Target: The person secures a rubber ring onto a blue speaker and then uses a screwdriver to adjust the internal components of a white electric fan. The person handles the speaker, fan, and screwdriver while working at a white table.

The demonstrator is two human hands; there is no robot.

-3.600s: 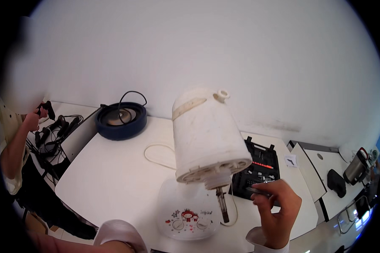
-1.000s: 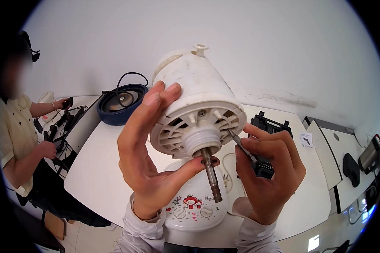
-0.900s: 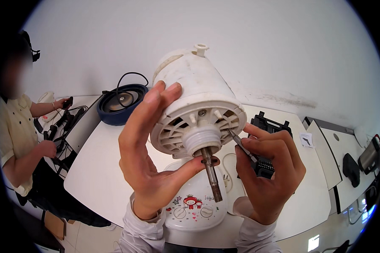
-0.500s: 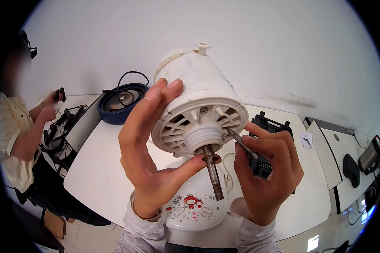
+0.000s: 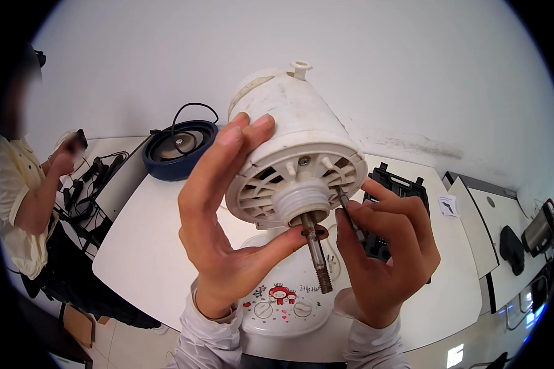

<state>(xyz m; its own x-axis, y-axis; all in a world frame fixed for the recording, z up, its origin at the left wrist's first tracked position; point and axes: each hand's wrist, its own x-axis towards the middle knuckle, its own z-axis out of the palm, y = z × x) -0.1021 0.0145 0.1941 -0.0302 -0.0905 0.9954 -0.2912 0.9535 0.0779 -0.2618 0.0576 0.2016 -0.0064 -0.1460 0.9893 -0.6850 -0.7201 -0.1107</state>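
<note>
The left hand is holding the white motor housing above the worktop, its fingers spreading wide over the rim and its thumb passing behind the metal shaft. The right hand is pinching a slim metal tool, fingers nearly closed; the tip is pointing into the vented end face. The white base is lying below, and the black tool case is sitting open behind the right hand.

Laden white tabletop
Blue appliance sits at the far-left corner, black case near the right edge, white base by the near edge.
</note>
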